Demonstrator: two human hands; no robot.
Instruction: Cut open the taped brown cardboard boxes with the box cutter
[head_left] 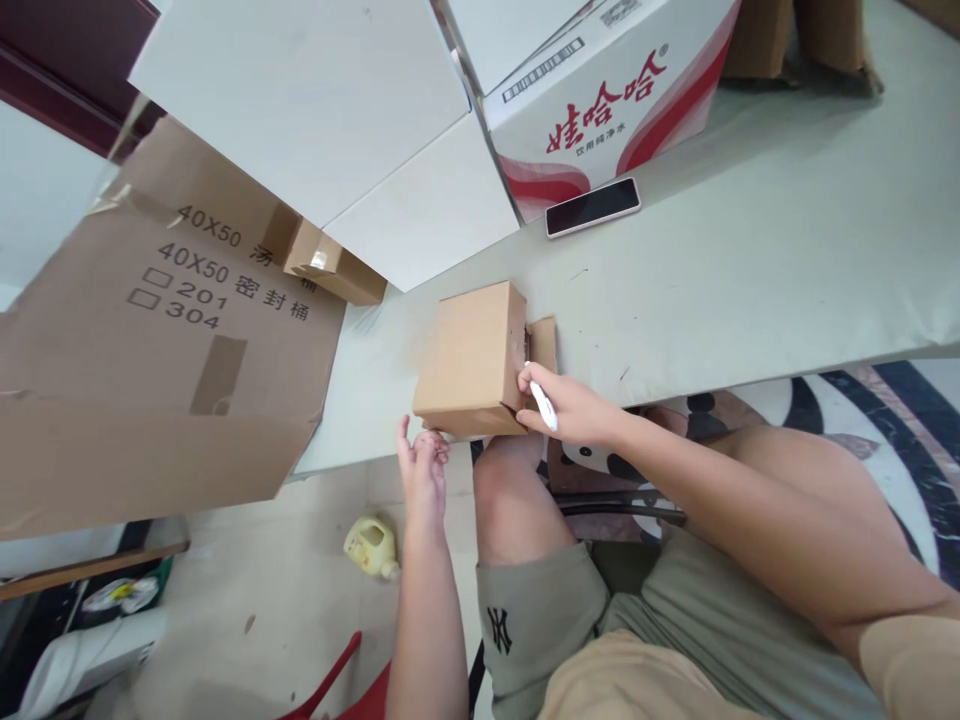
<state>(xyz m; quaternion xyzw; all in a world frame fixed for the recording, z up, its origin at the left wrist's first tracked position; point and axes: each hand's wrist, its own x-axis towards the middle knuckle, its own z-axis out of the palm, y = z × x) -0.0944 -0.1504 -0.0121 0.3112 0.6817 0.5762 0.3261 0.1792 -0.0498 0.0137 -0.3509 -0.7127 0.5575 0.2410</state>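
Note:
A small brown cardboard box [472, 350] lies on the table near its front edge, with a flap [543, 342] sticking out on its right side. My right hand [562, 405] is closed around a slim white box cutter [543, 408] at the box's right edge; the tool's far end is not clearly seen. Those fingers touch the box's near right corner. By the near left corner is my left hand [424, 465], palm up, with the index finger stretched out and the other fingers loosely bent. It holds nothing, and I cannot tell whether it touches the box.
A phone [592, 207] lies beside a white and red carton [607, 120]. White boxes [420, 200] stand behind the small box. On the left is a large printed cardboard carton [247, 350], with a smaller brown box [337, 265] against it. A yellow jug [373, 547] stands on the floor.

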